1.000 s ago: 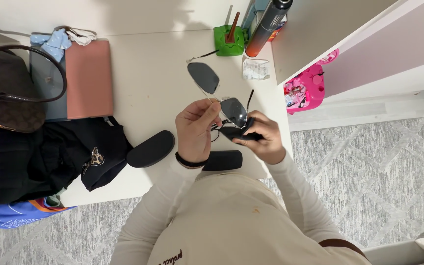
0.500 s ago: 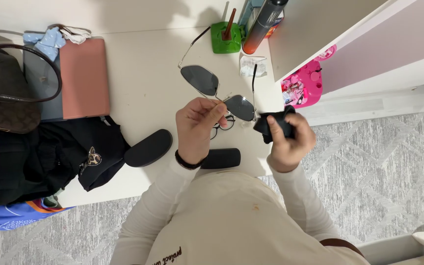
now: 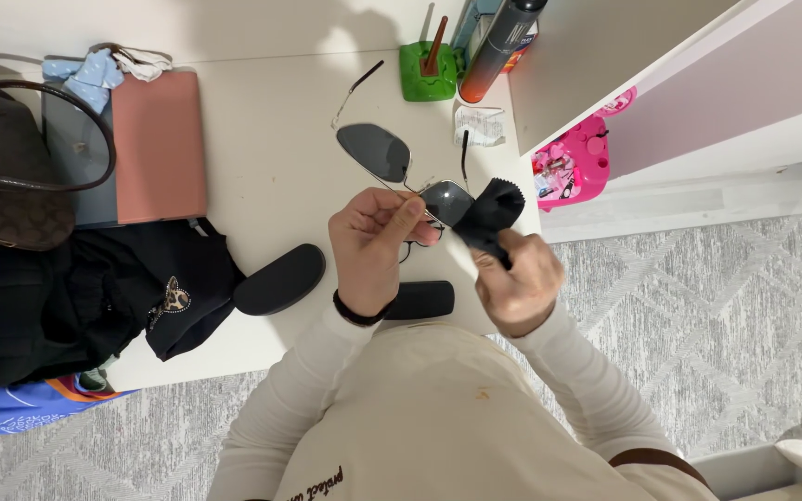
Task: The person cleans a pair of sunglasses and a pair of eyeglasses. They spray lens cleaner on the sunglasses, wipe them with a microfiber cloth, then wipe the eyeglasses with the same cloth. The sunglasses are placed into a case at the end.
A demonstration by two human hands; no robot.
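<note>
My left hand [image 3: 370, 244] pinches the bridge of a pair of dark-lensed sunglasses [image 3: 378, 150] with thin metal arms, held above the white desk [image 3: 271, 167]. In my right hand [image 3: 515, 283] is a small black cleaning cloth [image 3: 486, 215], which lies against the right lens. A second pair of thin-framed glasses [image 3: 416, 249] rests on the desk, partly hidden under my hands.
Two black glasses case halves [image 3: 280, 279] [image 3: 420, 300] lie near the desk's front edge. A brown handbag [image 3: 11, 167], pink case [image 3: 158, 147] and black garment [image 3: 122, 292] fill the left side. A green holder [image 3: 427, 72] and spray can [image 3: 498, 42] stand at the back. A pink toy [image 3: 573, 162] sits right.
My right hand had pulled away to the right with the cloth bunched up; it has now come back and laid the cloth against the right lens. The sunglasses tilted slightly.
</note>
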